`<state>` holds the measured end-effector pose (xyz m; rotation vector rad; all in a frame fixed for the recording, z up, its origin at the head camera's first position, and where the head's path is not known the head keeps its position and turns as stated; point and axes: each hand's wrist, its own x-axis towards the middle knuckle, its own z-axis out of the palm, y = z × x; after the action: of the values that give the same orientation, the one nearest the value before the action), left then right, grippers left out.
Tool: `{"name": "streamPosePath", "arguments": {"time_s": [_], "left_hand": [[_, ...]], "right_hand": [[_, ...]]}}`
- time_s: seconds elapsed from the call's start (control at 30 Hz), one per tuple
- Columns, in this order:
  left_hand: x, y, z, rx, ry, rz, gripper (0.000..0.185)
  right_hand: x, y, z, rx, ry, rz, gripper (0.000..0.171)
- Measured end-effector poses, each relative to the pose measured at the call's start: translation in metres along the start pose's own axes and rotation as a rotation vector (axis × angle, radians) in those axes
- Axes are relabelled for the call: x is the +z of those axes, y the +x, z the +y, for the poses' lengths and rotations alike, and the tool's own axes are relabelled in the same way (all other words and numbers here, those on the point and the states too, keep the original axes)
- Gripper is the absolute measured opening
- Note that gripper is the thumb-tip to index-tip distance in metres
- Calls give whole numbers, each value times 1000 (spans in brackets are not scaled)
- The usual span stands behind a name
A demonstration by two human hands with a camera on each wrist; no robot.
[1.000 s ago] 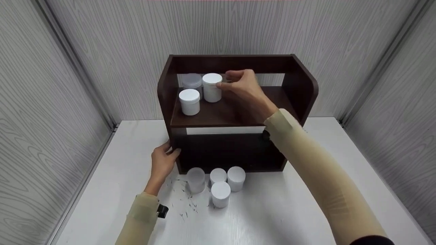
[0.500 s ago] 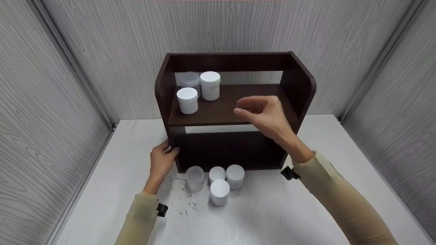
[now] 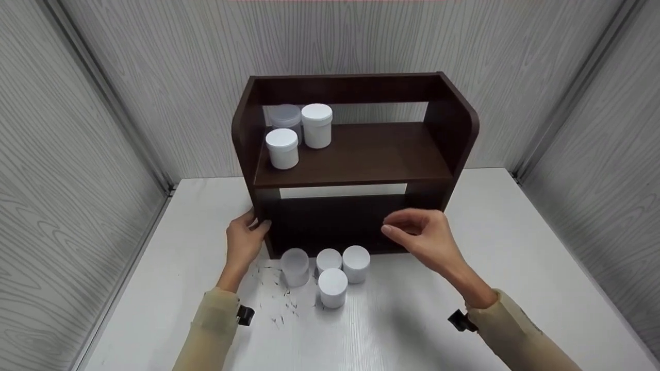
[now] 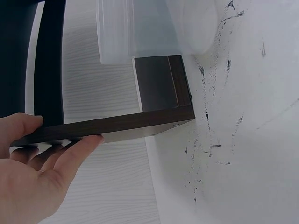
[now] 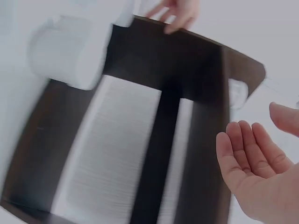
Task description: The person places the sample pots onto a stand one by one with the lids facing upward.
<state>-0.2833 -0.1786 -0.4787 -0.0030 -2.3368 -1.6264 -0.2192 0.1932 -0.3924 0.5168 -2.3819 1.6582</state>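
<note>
My left hand (image 3: 243,242) grips the left side panel of a dark brown two-tier shelf (image 3: 361,180). In the left wrist view the thumb and fingers (image 4: 77,158) lie on opposite faces of that panel. My right hand (image 3: 428,238) hovers before the lower tier, fingers loosely bent, holding nothing. On the upper tier's left stand a shorter white jar (image 3: 282,149), a taller white jar (image 3: 317,126) and a translucent jar (image 3: 286,114) behind them. In front of the shelf are a translucent jar (image 3: 295,268) and white jars (image 3: 332,288), (image 3: 329,260), (image 3: 356,265).
The shelf stands on a white table (image 3: 402,330) with dark scuff marks near the left hand. Grey wood-grain walls (image 3: 340,41) enclose the back and both sides. The loose jars stand close together at the shelf's lower front edge.
My right hand has left the taller white jar on the upper tier and come down toward me and to the right. My left hand keeps its hold on the side panel.
</note>
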Motion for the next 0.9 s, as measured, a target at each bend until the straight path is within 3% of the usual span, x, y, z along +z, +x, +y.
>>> {"name": "streamPosePath", "arguments": {"time_s": [0.2, 0.47, 0.9], "left_hand": [[1, 0, -1, -3, -3, 3, 52], [0, 1, 0, -11, -8, 6, 50], [0, 1, 1, -18, -46, 3, 57]], "right_hand": [[-2, -23, 37, 78, -11, -24, 14], [-10, -44, 76, 117, -44, -36, 18], [-12, -55, 103, 152, -59, -56, 17]]}}
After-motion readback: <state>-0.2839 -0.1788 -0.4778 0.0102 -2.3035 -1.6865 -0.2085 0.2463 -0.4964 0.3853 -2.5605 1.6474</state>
